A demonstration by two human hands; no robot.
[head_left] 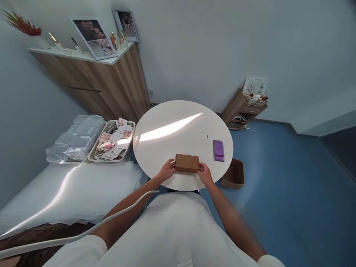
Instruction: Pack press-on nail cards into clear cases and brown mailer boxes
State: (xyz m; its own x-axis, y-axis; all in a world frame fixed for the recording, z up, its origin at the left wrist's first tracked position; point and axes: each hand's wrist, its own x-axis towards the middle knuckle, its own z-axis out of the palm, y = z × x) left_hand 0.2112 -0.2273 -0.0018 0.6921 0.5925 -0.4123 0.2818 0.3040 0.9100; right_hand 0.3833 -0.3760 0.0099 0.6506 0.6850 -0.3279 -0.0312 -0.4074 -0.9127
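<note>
A closed brown cardboard box (187,163) lies near the front edge of the round white table (178,129). At its left end, my left hand (167,170) grips the side, fingers along the edge. My right hand (205,173) holds the opposite end with thumb and fingers. Whether the box rests fully on the table or is slightly raised, I cannot tell. To the right of the box lies a purple, pixelated rectangular item (218,151). A tiny dark object (207,137) sits just behind that item, too small to name.
Left of the table stand a basket of printed cards (112,141) and a stack of clear plastic cases (79,137). Translucent sheets (69,193) cover the surface before them. An open cardboard carton (234,174) is on the floor at right. A white cable (111,218) crosses before my left arm.
</note>
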